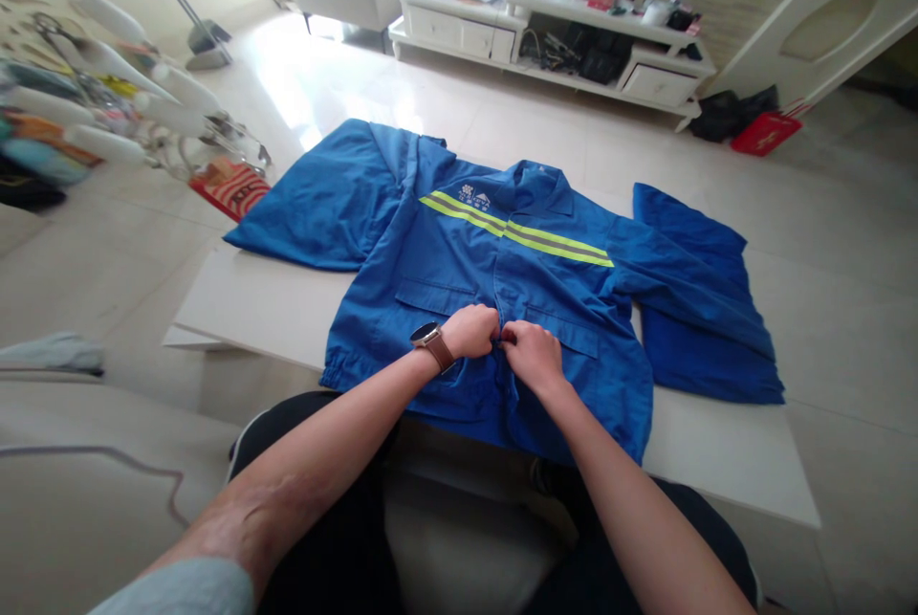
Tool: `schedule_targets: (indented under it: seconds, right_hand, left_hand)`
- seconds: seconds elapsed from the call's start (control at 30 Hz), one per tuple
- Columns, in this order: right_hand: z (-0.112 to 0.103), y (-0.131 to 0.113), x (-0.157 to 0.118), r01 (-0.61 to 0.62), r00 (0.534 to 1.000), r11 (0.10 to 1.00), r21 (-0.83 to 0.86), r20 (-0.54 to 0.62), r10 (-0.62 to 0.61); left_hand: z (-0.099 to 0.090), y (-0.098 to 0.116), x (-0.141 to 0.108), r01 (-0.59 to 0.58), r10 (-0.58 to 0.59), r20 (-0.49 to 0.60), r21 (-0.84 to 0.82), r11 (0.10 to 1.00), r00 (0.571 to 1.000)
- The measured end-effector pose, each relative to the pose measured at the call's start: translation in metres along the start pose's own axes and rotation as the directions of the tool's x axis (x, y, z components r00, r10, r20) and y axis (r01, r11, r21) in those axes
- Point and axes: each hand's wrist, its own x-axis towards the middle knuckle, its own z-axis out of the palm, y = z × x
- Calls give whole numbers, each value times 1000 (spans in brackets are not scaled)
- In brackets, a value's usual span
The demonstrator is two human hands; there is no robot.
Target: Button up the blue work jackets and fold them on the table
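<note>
A blue work jacket (445, 261) lies front side up with its collar pointing away from me. Yellow and grey reflective tape crosses its chest, below a white printed logo. My left hand (473, 332), with a watch (428, 338) on the wrist, is closed on the jacket's front edge at the middle. Close beside it, my right hand (533, 353) pinches the front edge from the other side. The fingertips nearly meet and hide exactly what they grip. More blue cloth (710, 309) lies at the right, partly under the sleeve.
The jacket covers most of a low white table (738, 462). Past it stands a white TV cabinet (459, 32) loaded with small items. A clothes rack (164, 108) is at the left. A red box (764, 133) and a dark bag sit on the floor at the right.
</note>
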Motion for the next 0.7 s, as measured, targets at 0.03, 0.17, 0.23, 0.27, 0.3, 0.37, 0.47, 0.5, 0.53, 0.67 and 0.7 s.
schedule_targets:
  seconds: [0.03, 0.17, 0.23, 0.27, 0.3, 0.37, 0.47, 0.5, 0.53, 0.67, 0.7]
  right_hand:
    - [-1, -1, 0, -10, 1000, 1000, -3, 5, 10]
    - [-2, -3, -2, -37, 999, 999, -8, 29, 37]
    - [-3, -3, -4, -46, 998, 999, -11, 36, 46]
    - [-2, -4, -4, -46, 998, 999, -10, 38, 46]
    - [-2, -3, -5, -39, 998, 999, -3, 39, 40]
    - [-2, -2, -4, -9, 999, 1000, 22, 46, 8]
    - [0, 4, 0, 67, 992, 994, 87, 102, -76]
    - [0, 7, 2, 89, 987, 989, 117, 125, -104]
    - [1, 11, 5, 110, 981, 982, 152, 145, -132]
    - [3, 24, 14, 141, 953, 951, 275, 224, -206]
    - [2, 26, 15, 134, 949, 948, 289, 239, -207]
  left_hand:
    - [0, 0, 0, 4, -4, 0, -9, 1000, 1000]
    - [-1, 0, -1, 11, -11, 4, -38, 999, 1000]
    - [-2, 0, 0, 11, -11, 2, -53, 999, 1000]
    - [-3, 0, -1, 14, -14, 0, -62, 998, 1000]
    - [-3, -1, -1, 19, -19, -4, -71, 997, 1000]
    - [-5, -2, -1, 31, -31, -7, -90, 995, 999]
    - [-5, -5, -3, 47, -49, -14, -108, 993, 999]
    - [-5, -6, -3, 50, -53, -22, -110, 993, 998]
    - [-4, -7, -3, 51, -55, -31, -112, 992, 998]
    - [-2, -10, 1, 8, -11, -19, -150, 989, 1000]
    - [-2, -11, 3, -9, 8, -9, -166, 986, 1000]
